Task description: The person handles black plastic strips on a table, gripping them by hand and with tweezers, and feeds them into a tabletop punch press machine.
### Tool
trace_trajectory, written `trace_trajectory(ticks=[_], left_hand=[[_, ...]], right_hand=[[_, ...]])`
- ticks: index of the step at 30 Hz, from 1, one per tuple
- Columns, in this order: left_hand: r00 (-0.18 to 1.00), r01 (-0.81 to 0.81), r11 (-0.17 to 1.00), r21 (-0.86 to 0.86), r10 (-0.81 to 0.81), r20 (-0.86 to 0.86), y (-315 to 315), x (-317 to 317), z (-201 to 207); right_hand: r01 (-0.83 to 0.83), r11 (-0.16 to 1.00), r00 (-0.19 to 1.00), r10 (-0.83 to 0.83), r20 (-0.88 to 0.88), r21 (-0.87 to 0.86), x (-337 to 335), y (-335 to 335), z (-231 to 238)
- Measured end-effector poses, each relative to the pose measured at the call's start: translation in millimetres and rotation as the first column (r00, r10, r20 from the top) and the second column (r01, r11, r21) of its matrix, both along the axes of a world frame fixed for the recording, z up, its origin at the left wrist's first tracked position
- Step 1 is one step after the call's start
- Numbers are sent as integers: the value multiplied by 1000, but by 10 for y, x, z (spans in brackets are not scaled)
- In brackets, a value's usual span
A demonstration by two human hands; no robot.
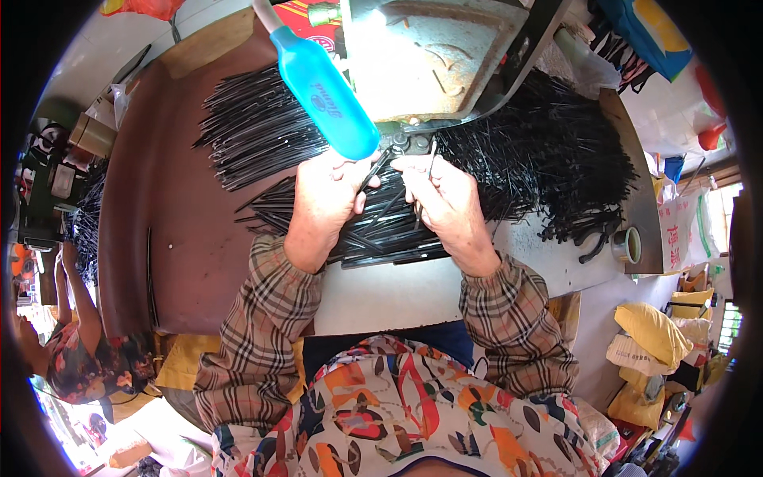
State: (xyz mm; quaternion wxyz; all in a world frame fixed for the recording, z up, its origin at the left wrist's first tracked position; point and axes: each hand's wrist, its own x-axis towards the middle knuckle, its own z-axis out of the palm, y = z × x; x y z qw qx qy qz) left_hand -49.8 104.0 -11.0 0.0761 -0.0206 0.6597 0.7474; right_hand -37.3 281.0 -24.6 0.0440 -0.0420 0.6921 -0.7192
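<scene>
Pinched in my left hand is a thin black strip, its tip slanting up toward small round metal parts under the machine head. My right hand, fingers also closed, grips another slim dark strip that stands nearly upright beside those parts. What the strips are made of, I cannot tell. Below and between both hands lies a loose heap of black strips. A more even bundle spreads beyond my left hand, and a large tangled pile sits right of my right hand.
A brightly lit, rust-marked machine head overhangs the work, with a blue paddle-shaped lamp at its left. A round tin sits at the table's right edge. Another person's arms show far left; yellow sacks are stacked lower right.
</scene>
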Motion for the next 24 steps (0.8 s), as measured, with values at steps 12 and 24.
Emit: trace_trajectory(ticks=[12, 24], left_hand=[[998, 10, 999, -51, -14, -64, 18, 37, 7], [992, -4, 992, -126, -12, -126, 38, 47, -26]], right_hand=[[-2, 999, 1000, 3, 19, -36, 1, 17, 21], [10, 999, 1000, -10, -4, -39, -28, 27, -1]])
